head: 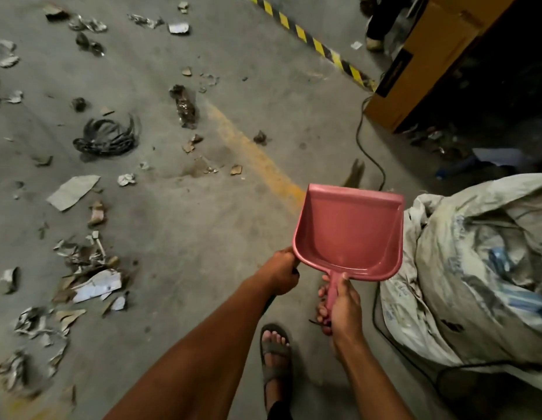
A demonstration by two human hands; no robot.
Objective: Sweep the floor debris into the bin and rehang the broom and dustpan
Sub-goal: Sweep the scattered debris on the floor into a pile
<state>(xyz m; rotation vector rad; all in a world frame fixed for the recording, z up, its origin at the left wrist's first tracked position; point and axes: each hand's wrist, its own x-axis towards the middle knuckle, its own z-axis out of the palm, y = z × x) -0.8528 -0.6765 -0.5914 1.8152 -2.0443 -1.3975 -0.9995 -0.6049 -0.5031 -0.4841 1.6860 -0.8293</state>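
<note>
My right hand [339, 307] grips the handle of a pink dustpan [351, 234], held level above the concrete floor with an empty pan. Just left of it, my left hand [283, 274] is curled round a thin dark broom handle, mostly hidden behind the dustpan. A blurred brown tip [356, 174] past the pan's far edge looks like the broom head. Paper and cardboard debris [91, 277] lies scattered over the left floor, together with a dark cable tangle [107, 136]. A large white sack [463, 268], open and stuffed with waste, sits right of the dustpan.
Yellow-black hazard tape [312, 40] runs diagonally at the top. A cardboard box [415, 65] and dark clutter stand at the top right. A black cable [369, 153] trails on the floor toward the sack. My sandalled foot [275, 350] is below my hands.
</note>
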